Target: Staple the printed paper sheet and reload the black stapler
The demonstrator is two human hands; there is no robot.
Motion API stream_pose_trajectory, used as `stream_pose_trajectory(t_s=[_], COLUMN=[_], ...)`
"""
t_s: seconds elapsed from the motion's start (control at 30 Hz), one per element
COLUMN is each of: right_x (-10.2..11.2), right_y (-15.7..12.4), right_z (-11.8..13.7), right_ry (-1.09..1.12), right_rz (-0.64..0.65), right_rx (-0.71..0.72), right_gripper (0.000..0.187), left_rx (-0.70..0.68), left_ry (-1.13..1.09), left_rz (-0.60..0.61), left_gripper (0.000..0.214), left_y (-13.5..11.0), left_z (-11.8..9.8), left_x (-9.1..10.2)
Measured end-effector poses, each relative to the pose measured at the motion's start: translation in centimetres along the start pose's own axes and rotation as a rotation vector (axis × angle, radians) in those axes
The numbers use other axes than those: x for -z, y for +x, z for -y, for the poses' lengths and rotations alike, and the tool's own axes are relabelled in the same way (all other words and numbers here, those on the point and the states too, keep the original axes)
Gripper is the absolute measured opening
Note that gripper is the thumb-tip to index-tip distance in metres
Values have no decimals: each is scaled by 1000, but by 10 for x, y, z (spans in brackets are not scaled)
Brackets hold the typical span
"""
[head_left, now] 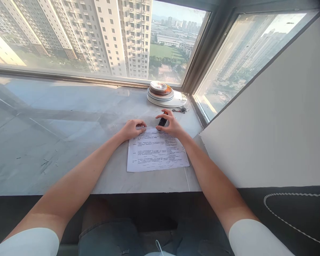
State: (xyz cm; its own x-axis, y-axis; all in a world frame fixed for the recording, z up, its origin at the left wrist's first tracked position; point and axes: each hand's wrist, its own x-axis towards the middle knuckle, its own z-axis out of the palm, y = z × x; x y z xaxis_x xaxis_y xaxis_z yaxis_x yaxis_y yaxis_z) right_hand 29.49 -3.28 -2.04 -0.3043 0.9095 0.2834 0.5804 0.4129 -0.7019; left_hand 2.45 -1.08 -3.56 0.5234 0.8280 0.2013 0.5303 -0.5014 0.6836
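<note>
A printed sheet of paper (160, 153) lies flat on the pale stone ledge in front of me, covered in small text and table-like columns. My left hand (133, 128) is at its upper left corner, fingers curled and pinching the top edge. At the upper right part of the sheet, my right hand (170, 124) grips a small black stapler (162, 122) with an orange patch near its far end. Thumb and fingers sit on either side of it, close to the paper's top edge. Whether there is more than one sheet, I cannot tell.
Behind my right hand, a stack of plates and bowls (160, 95) stands by the window corner. A small keychain-like item (182, 110) lies just in front of it. The marble ledge (56, 142) ends at a front edge above my legs. A white wall (269, 124) bounds the right side.
</note>
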Motion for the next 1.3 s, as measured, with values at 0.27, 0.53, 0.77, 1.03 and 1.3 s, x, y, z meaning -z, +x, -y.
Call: stream_pose_trajectory(t_s=[0.27,0.53,0.77,1.03,1.3], right_x=[7,6,22,-41,-23], right_y=[-5,0,-11,-22,-46], right_z=[-2,-14,12,78,68], right_ry=[-226,-342,-327,-449,-488], right_rz=[88,-252,-787,13,51], right_rx=[150,150,115,94,-46], right_gripper=[51,28,32,27,29], left_rx=[-17,12,-9,-39,11], left_ry=[15,9,13,-30,-102], left_rz=[1,16,11,-48,-128], left_gripper=[26,25,24,29,33], left_y=[-2,-3,-4,0,4], left_z=[-4,-4,-4,6,11], left_x=[0,1,-1,-4,-7])
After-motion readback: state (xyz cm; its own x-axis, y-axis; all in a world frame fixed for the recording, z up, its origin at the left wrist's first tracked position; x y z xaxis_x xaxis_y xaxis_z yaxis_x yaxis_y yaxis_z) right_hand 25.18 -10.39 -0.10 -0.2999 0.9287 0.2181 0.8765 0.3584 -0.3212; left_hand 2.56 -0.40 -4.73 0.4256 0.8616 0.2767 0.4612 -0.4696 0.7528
